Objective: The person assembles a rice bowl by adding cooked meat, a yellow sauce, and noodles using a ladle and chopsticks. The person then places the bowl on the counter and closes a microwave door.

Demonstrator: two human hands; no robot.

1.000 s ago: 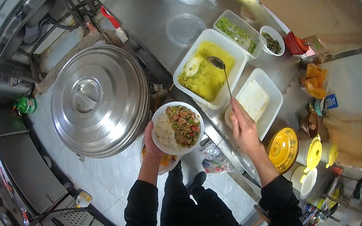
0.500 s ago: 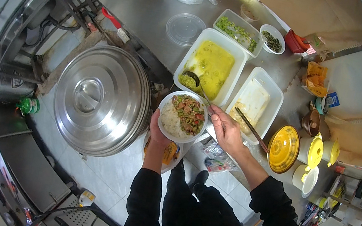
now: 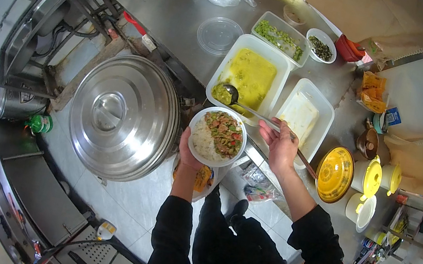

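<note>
My left hand (image 3: 188,152) is wrapped round the side of a white bowl (image 3: 205,160), held level. White rice (image 3: 202,140) fills one side, and a chopped mix of meat and green and red vegetables (image 3: 223,133) covers the rest. Between the fingers of my right hand (image 3: 282,145) is the handle of a metal ladle (image 3: 252,110). Its scoop carries yellow-green food and rests at the near left corner of a white tub (image 3: 280,82) of yellow sauce (image 3: 252,77). Chopsticks (image 3: 306,166), partly hidden behind my right hand, lie by an almost bare white tub (image 3: 328,117).
A large lidded steel pot (image 3: 132,101) stands close on the left. Beyond the tubs are a box of chopped greens (image 3: 279,35), a small bowl (image 3: 331,40) and a clear round lid (image 3: 219,36). Yellow lidded pots (image 3: 372,177) and a yellow patterned lid (image 3: 335,175) sit at right.
The ladle's scoop has shifted slightly right in the sauce, and its handle lies flatter. My right hand has turned and loosened its fingers round the handle. The left hand holds the bowl as before.
</note>
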